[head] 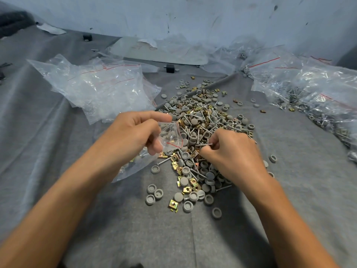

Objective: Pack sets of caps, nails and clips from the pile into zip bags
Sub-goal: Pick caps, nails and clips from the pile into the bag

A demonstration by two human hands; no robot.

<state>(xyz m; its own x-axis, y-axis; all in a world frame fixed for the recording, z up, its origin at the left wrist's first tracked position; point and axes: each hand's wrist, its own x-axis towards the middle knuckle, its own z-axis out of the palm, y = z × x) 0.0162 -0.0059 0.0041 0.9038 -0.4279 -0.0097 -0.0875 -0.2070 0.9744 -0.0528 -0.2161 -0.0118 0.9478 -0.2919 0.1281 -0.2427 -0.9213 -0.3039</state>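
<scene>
Your left hand (135, 133) pinched the small zip bag (174, 144) at frame centre, caps (170, 134) inside; your right hand (229, 151) pinched a nail (203, 145) just beside it, over the pile (202, 117). You likely needed the bag mouth spread wide — nail in head first.

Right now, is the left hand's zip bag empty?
No, grey caps show inside the zip bag that the left hand holds.
</scene>
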